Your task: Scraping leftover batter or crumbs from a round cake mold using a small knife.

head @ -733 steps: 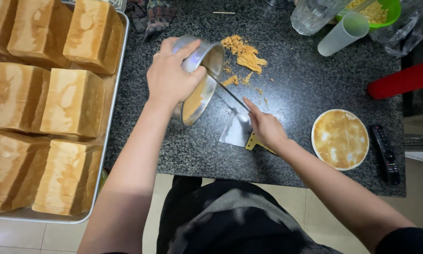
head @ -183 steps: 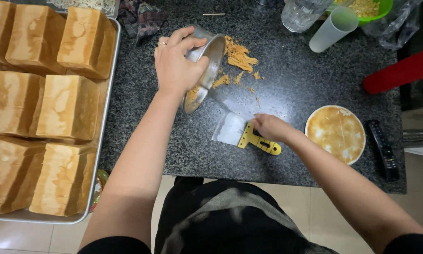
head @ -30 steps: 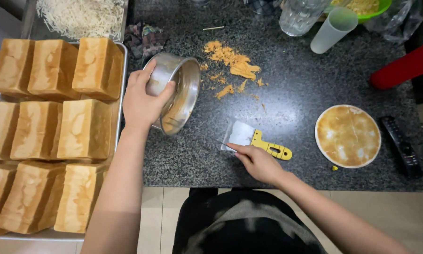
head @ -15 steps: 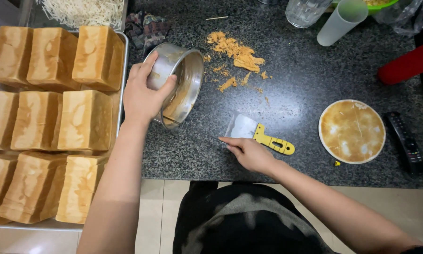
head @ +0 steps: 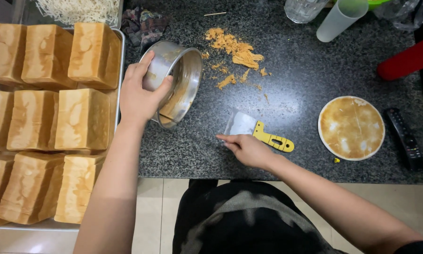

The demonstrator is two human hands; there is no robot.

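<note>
Round metal cake tin is what we take as our landmark: it stands tipped on its side on the dark speckled counter, its open mouth turned toward the right, with a yellowish film of crumbs clinging to its inner wall. Our left hand grips it from the left, fingers curled over the upper rim and the thumb pressed on the near edge, so the hand is closed firmly around the tin's wall.

To the right of the tin and a little nearer to us lies a scraper with a pale blade and a yellow handle, flat on the counter. Our right hand rests just on the near side of it, fingers stretched out and loosely together, the fingertips at the blade's lower corner; we cannot tell whether they actually touch it, and the hand holds nothing.

Beyond the tin's mouth, up and to the right, a scatter of orange-brown crumbs lies on the counter. Far to the right of the tin sits a round browned disc, and past that a black remote control. Well above and right of the tin stand a frosted plastic cup and a clear glass.

To the left of the tin, a metal tray holds tall golden loaves packed in rows, and the tin's back nearly meets the tray's edge.
</note>
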